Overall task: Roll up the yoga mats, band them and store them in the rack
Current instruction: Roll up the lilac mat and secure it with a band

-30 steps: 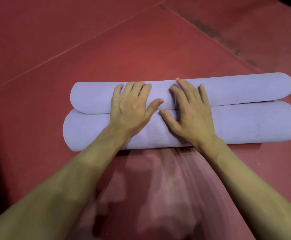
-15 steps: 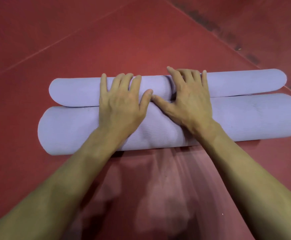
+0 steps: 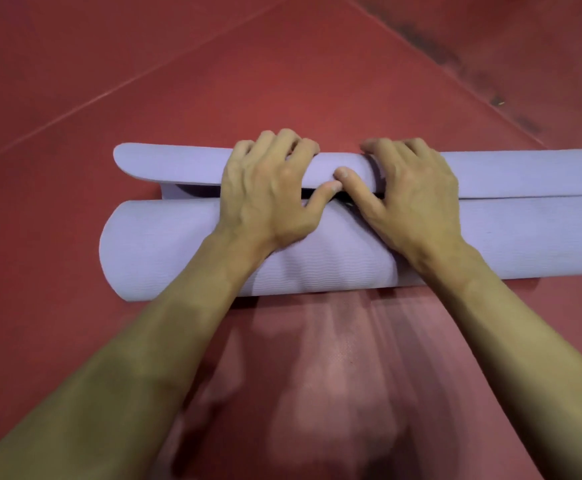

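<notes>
Final turn of the rolling, I'd say: on the red floor (image 3: 282, 81), left hand (image 3: 265, 199) and right hand (image 3: 414, 199) each curl their grip round the lilac yoga mat (image 3: 317, 268), fingers over its loose flap (image 3: 171, 164), which next needs tucking tight before banding.

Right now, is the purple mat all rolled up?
Almost. The mat is a fat roll, but its last flap is loose, gripped by the left hand and right hand.
</notes>
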The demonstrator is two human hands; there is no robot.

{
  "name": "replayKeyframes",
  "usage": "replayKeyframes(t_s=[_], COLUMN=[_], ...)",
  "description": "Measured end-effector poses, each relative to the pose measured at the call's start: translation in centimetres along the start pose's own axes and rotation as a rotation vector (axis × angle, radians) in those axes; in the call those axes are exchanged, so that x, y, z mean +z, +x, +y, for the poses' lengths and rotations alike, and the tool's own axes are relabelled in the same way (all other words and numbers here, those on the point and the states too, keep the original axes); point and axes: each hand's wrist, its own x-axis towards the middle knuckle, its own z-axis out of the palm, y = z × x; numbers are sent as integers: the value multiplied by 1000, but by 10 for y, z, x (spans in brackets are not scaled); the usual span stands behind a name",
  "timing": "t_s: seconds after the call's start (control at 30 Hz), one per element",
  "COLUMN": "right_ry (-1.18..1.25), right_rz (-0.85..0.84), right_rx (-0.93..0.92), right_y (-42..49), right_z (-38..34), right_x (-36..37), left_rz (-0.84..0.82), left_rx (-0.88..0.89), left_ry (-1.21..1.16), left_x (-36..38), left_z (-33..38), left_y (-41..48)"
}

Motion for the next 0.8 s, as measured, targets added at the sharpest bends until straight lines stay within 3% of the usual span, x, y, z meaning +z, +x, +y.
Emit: replayKeyframes(t_s=[0.1, 0.23, 0.5, 0.67, 0.8], right_ry=[22, 5, -71, -43, -20], right_rz=[-56, 112, 326, 362, 361], right_rx=[-115, -152, -209, -223, -219], right_y=[-23, -28, -32, -4, -2], right_z=[10, 10, 10, 11, 9], right_x=[-5, -4, 2, 0, 1], left_rz=[77, 244, 227, 338, 461], left_rx=[41, 37, 32, 8, -13], left_ry=[-7, 2, 159, 43, 125], left_x=[-3, -12, -10, 0, 9], left_z=[4, 11, 20, 6, -3], left_y=[-5, -7, -31, -7, 5])
